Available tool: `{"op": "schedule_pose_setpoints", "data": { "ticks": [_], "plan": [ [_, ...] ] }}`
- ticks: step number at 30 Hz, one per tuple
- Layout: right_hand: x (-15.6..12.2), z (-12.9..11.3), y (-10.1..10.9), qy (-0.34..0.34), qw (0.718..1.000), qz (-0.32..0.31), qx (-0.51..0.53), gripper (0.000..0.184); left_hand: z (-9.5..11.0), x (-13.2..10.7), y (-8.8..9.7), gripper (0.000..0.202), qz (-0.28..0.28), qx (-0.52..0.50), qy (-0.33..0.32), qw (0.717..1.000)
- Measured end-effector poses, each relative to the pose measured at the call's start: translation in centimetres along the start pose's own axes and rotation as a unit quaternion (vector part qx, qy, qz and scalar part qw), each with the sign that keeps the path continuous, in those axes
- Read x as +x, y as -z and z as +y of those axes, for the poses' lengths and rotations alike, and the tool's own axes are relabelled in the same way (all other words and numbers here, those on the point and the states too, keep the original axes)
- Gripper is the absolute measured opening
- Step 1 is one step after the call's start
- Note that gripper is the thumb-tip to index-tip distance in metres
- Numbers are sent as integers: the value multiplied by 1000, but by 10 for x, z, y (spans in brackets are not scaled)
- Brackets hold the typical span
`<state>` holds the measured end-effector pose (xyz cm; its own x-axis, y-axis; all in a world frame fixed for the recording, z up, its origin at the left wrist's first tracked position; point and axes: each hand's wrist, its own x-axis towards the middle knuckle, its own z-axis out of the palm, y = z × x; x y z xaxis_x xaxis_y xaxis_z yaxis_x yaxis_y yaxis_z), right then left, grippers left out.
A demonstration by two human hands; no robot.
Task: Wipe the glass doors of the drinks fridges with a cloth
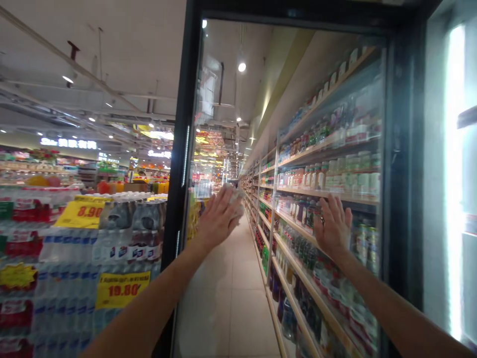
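A glass door with a black frame (pixel 180 134) stands in front of me. My left hand (pixel 218 219) holds a crumpled pale cloth (pixel 237 201) flat against the glass, left of the middle. Part of the cloth is hidden behind the fingers. Further right, my right hand (pixel 333 223) lies on or close to the same pane, with its fingers stretched out and nothing in it. In the pane show shelves of bottles (pixel 298 176) and a long tiled aisle.
Stacked packs of bottled water (pixel 67 283) stand to the left, with yellow price signs (pixel 121 290) on them. A bright vertical light strip (pixel 455 174) runs along the right side. Ceiling lights and store displays fill the background.
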<state>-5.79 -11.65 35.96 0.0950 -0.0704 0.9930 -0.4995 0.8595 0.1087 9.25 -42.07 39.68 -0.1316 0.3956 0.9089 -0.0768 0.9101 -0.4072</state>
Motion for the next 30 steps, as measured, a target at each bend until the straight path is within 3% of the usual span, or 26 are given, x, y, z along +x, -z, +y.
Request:
{"op": "schedule_pose_setpoints", "data": {
  "ticks": [3, 4, 8, 9, 12, 14, 17, 19, 22, 24, 25, 28, 30],
  "plan": [
    [-1, 0, -1, 10, 1000, 11, -1, 60, -6, 9, 0, 48, 79, 22, 139, 987],
    [-1, 0, -1, 11, 1000, 13, -1, 60, -6, 12, -1, 48, 90, 21, 145, 985],
    [-1, -1, -1, 13, 1000, 11, -3, 59, -3, 21, -1, 46, 6, -10, -28, 1000],
    [-1, -1, -1, 12, 1000, 8, -5, 59, -5, 24, -1, 45, -5, -11, -32, 999],
    [-1, -2, -1, 11, 1000, 4, -9, 60, -13, 38, -1, 47, 55, 13, 109, 992],
    [-1, -1, -1, 9, 1000, 5, -10, 60, -13, 47, -2, 48, 84, 18, 144, 986],
    [-2, -1, -2, 11, 1000, 12, -7, 60, -8, 59, -4, 46, 26, -3, 3, 1000],
    [-2, -1, -2, 13, 1000, 15, -7, 59, -9, 69, -5, 44, 3, -3, -29, 1000],
    [-2, 0, -3, 13, 1000, 16, -9, 59, -16, 85, -6, 46, 69, 18, 129, 989],
    [-2, -1, -3, 17, 1000, 20, -8, 60, -15, 93, -8, 47, 99, 18, 181, 978],
    [-1, -1, -3, 18, 1000, 22, -8, 60, -13, 96, -9, 47, 93, 13, 157, 983],
    [-1, -2, -2, 15, 1000, 15, -11, 59, -7, 103, -10, 45, 29, -7, -4, 1000],
    [-1, -2, -1, 10, 1000, 12, -15, 58, -10, 109, -9, 44, 28, -8, 1, 1000]
  ]
}}
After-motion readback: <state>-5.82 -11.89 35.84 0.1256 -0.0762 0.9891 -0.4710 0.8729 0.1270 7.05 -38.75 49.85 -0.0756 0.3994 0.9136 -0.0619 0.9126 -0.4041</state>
